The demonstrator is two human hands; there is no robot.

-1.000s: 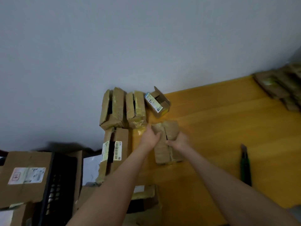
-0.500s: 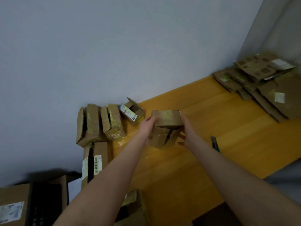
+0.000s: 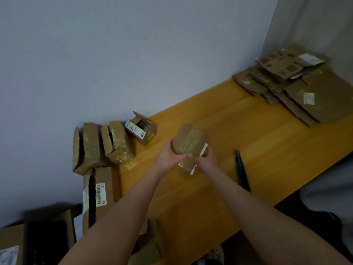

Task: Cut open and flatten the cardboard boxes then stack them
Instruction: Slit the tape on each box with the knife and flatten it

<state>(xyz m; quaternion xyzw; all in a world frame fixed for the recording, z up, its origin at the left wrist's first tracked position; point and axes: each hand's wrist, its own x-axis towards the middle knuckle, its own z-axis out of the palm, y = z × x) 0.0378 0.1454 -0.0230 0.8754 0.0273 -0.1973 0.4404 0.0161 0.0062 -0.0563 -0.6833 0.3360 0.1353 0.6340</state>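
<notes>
I hold a small taped cardboard box (image 3: 189, 144) above the middle of the yellow wooden table (image 3: 248, 134). My left hand (image 3: 170, 156) grips its near left side and my right hand (image 3: 207, 161) grips its right side by a white label edge. A green utility knife (image 3: 241, 169) lies on the table just right of my right hand. A stack of flattened cardboard (image 3: 298, 87) rests at the table's far right corner. Several unflattened boxes (image 3: 103, 146) sit at the table's left end against the wall, among them a small open box (image 3: 141, 130) with a printed label.
A long box with barcode labels (image 3: 97, 196) lies at the table's left edge. More cartons and a black crate (image 3: 45, 243) stand lower left. The grey wall (image 3: 133, 54) runs along the table's far side.
Both hands have lifted the small box off the table and turned it over. The view has swung right, bringing the flattened stack further into sight.
</notes>
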